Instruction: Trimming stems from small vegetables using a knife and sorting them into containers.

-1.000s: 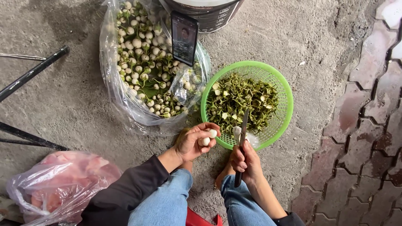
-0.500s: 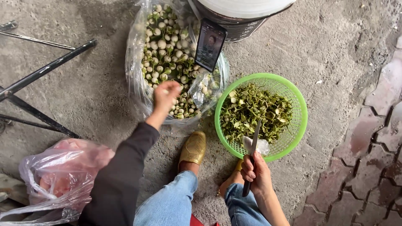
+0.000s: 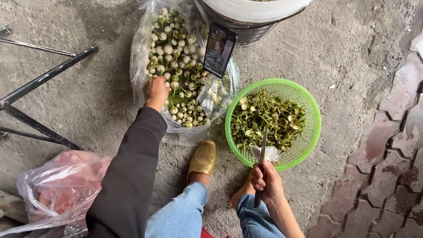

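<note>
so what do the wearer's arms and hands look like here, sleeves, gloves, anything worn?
Both hands are bare, with no gloves. The left hand comes out of a long, plain black fabric sleeve that covers the arm down to the wrist. The right hand shows no sleeve: its wrist and forearm are uncovered as far as the frame edge. No rings, watch or bracelets can be made out.
</note>
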